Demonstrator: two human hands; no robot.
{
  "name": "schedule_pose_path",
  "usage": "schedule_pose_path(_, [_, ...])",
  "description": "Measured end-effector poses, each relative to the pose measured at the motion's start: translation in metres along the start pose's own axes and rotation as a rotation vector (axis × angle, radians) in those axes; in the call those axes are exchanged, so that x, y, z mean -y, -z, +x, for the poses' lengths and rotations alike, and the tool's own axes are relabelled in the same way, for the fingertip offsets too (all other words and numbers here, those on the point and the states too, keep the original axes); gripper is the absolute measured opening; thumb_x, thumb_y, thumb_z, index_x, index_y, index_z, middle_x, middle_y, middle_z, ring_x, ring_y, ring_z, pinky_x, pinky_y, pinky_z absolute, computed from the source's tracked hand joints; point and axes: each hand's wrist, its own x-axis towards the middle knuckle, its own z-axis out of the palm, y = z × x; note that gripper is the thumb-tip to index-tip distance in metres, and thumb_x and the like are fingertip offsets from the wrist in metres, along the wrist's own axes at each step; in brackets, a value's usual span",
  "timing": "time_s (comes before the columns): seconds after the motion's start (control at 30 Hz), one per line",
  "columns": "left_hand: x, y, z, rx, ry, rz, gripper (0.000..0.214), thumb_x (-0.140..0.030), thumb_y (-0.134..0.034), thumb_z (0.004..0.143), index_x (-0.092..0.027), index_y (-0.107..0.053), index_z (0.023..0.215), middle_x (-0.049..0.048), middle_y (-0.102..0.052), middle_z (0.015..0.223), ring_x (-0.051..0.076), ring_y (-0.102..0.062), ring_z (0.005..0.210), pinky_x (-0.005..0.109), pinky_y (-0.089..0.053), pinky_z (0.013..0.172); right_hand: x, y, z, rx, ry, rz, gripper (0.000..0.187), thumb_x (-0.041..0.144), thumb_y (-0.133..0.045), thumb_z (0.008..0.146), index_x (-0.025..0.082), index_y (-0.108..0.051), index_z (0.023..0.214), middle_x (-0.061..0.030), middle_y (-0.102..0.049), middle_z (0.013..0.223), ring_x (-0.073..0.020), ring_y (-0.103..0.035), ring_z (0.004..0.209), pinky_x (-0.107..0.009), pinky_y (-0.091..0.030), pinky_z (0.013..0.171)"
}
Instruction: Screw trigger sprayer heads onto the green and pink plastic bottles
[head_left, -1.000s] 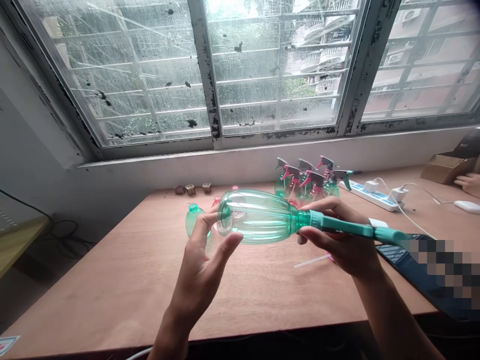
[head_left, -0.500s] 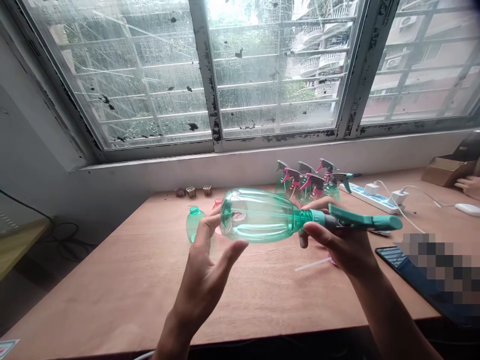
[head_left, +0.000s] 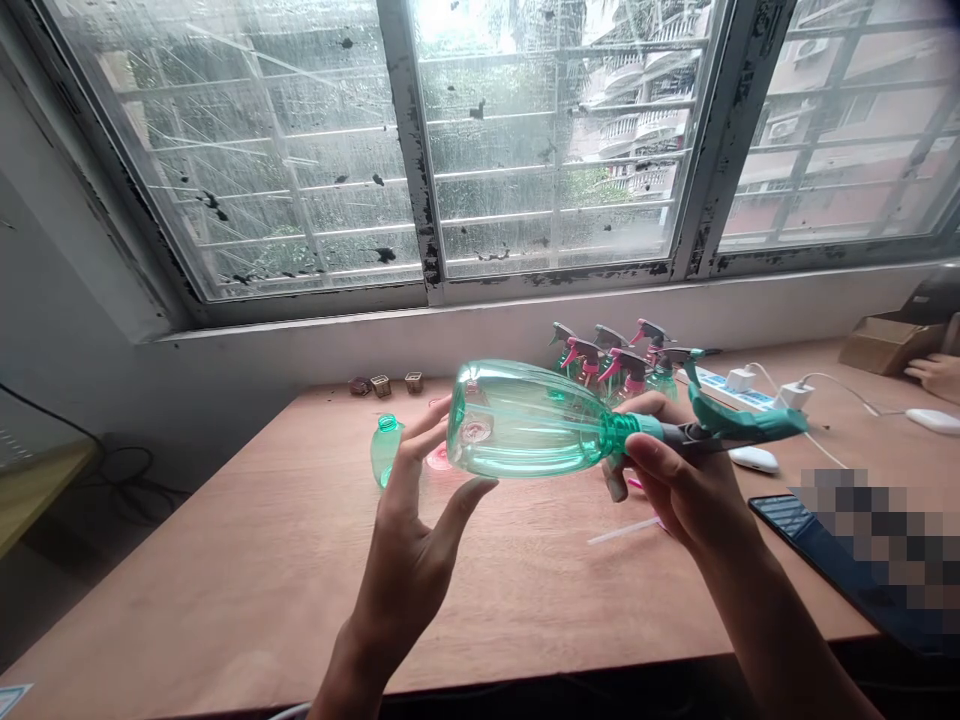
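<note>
A clear green spray bottle [head_left: 532, 425] lies sideways in the air above the table, its base to the left. My right hand [head_left: 675, 470] is closed around its neck and the light-green collar of the spray head. The green and grey spray head [head_left: 757, 420] points right, past my right hand. By the base, my left hand [head_left: 412, 520] has its thumb and fingers spread, thumb under the bottle's lower edge; whether the fingertips touch is unclear. Behind it a small green bottle [head_left: 386, 450] without a head stands on the table, with a pink bottle [head_left: 439, 455] partly hidden beside it.
Several spray bottles [head_left: 619, 365] with pink and dark heads stand by the wall. A white tube [head_left: 622, 530] lies on the table [head_left: 247, 560]. To the right are a power strip [head_left: 735, 390], a white mouse [head_left: 754, 459], a dark tablet [head_left: 817, 540] and another person's hand [head_left: 934, 375].
The bottle's base has risen slightly and the bottle has shifted right. The spray head has turned, so its trigger shows from another side. My left hand has barely moved.
</note>
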Motion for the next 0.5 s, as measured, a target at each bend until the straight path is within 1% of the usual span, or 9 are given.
schedule_pose_path(0.07, [-0.001, 0.002, 0.0, 0.058, 0.046, 0.023, 0.048, -0.042, -0.078, 0.1, -0.037, -0.06, 0.144, 0.0076, -0.06, 0.159, 0.035, -0.048, 0.156, 0.063, -0.034, 0.133, 0.001, 0.0, -0.001, -0.001, 0.01, -0.041, 0.018, 0.04, -0.082, 0.099, 0.026, -0.072, 0.104, 0.0041, -0.071, 0.064, -0.0189, -0.069, 0.049, -0.035, -0.059, 0.052])
schedule_pose_path(0.13, [-0.002, 0.004, 0.001, 0.133, 0.126, 0.012, 0.05, -0.05, -0.078, 0.098, -0.034, -0.061, 0.142, 0.0108, -0.063, 0.155, 0.038, -0.05, 0.155, 0.065, -0.035, 0.131, 0.004, 0.0, -0.001, 0.016, 0.024, -0.1, 0.017, 0.038, -0.083, 0.099, 0.026, -0.072, 0.104, 0.0038, -0.071, 0.064, -0.0191, -0.069, 0.051, -0.033, -0.059, 0.052])
schedule_pose_path(0.2, [-0.003, 0.006, 0.003, 0.164, 0.205, -0.036, 0.048, -0.059, -0.073, 0.099, -0.031, -0.065, 0.137, 0.0135, -0.066, 0.152, 0.041, -0.049, 0.156, 0.065, -0.039, 0.129, 0.009, -0.001, -0.002, 0.037, 0.038, -0.158, 0.017, 0.033, -0.086, 0.096, 0.025, -0.072, 0.103, 0.003, -0.072, 0.065, -0.0192, -0.071, 0.054, -0.031, -0.059, 0.051])
schedule_pose_path(0.3, [-0.004, 0.007, 0.005, 0.114, 0.269, -0.106, 0.045, -0.066, -0.064, 0.102, -0.028, -0.07, 0.124, 0.0149, -0.069, 0.147, 0.042, -0.049, 0.156, 0.063, -0.047, 0.124, 0.015, -0.002, -0.003, 0.074, 0.043, -0.225, 0.021, 0.029, -0.091, 0.091, 0.023, -0.073, 0.099, 0.0013, -0.073, 0.067, -0.0197, -0.073, 0.059, -0.029, -0.061, 0.051])
schedule_pose_path(0.4, [-0.004, 0.006, 0.007, 0.089, 0.254, -0.121, 0.039, -0.062, -0.068, 0.102, -0.027, -0.072, 0.12, 0.013, -0.067, 0.152, 0.041, -0.049, 0.156, 0.06, -0.047, 0.125, 0.015, -0.002, -0.003, 0.074, 0.013, -0.211, 0.021, 0.03, -0.091, 0.091, 0.023, -0.073, 0.099, 0.0009, -0.074, 0.067, -0.0195, -0.072, 0.06, -0.029, -0.061, 0.052])
schedule_pose_path(0.5, [-0.003, 0.005, 0.005, 0.052, 0.18, -0.102, 0.033, -0.053, -0.075, 0.1, -0.031, -0.07, 0.124, 0.0091, -0.06, 0.16, 0.038, -0.048, 0.158, 0.063, -0.041, 0.129, 0.007, 0.001, -0.002, 0.065, -0.016, -0.125, 0.017, 0.034, -0.085, 0.098, 0.025, -0.072, 0.104, 0.0029, -0.072, 0.064, -0.0184, -0.07, 0.056, -0.03, -0.057, 0.053])
